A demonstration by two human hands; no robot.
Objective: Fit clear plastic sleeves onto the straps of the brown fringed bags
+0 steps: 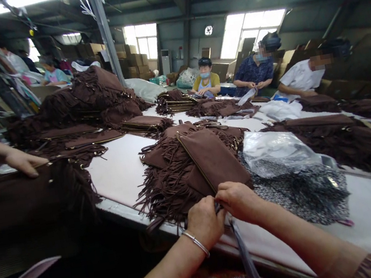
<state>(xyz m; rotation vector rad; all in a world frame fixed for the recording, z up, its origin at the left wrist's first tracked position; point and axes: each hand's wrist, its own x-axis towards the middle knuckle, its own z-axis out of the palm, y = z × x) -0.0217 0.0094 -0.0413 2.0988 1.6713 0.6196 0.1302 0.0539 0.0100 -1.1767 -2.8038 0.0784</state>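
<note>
At the near edge of the table, my left hand (206, 220) and my right hand (239, 202) meet with closed fingers. Between them they pinch the upper end of a dark strap (246, 257), which hangs down past the table edge. Exactly how the fingertips grip it is hidden. Just beyond my hands, a brown pouch (215, 155) with a gold zipper lies on top of brown fringed bags (168, 184). It nearly touches my fingers, and I cannot tell whether the strap is joined to it.
Clear plastic bags (276, 150) lie on a black-and-white speckled material (304, 190) at right. A co-worker's hand (23, 159) rests on a fringed bag (21, 199) at left. More brown bags (93, 95) are heaped on the white table (115, 169). Several people work across it.
</note>
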